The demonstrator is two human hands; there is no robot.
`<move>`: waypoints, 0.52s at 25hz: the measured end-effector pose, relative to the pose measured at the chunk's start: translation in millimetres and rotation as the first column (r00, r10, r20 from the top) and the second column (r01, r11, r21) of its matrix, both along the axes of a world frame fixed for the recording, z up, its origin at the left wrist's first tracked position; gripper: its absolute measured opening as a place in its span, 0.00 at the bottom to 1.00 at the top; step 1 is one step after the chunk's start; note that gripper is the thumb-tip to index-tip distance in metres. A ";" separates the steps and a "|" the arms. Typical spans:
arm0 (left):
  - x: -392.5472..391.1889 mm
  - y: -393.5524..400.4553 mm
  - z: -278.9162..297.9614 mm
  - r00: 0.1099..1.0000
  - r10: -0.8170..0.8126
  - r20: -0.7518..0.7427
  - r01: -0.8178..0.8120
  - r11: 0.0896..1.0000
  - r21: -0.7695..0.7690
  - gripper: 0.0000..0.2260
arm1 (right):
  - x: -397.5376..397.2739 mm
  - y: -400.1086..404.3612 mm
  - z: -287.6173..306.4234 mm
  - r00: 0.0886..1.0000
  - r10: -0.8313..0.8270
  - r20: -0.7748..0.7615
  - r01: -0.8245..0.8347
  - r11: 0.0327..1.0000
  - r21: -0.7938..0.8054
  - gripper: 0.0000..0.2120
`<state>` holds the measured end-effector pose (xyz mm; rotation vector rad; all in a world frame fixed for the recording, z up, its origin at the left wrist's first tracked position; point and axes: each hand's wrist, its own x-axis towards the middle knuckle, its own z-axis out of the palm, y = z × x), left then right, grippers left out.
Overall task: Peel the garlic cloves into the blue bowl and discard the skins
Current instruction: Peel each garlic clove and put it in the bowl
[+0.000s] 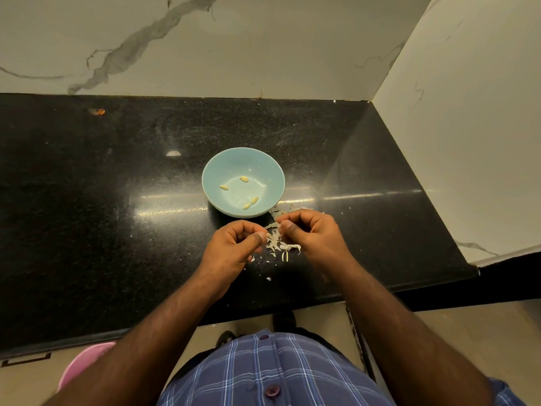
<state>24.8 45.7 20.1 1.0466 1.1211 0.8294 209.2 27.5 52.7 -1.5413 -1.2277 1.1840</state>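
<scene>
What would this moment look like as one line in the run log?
step: peeling | hands: left and right pinch at clove, mostly hidden | bowl: four peeled cloves | skins: on counter, not discarded

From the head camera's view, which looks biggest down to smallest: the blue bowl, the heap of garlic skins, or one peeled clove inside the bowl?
1. blue bowl
2. heap of garlic skins, partly hidden by the hands
3. peeled clove, far the smallest
</scene>
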 end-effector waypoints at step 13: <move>4.6 -0.1 -5.2 0.999 -0.027 -0.028 0.026 0.999 -0.044 0.05 | -12.9 -4.0 -4.1 0.980 0.072 0.185 -0.099 0.985 0.140 0.15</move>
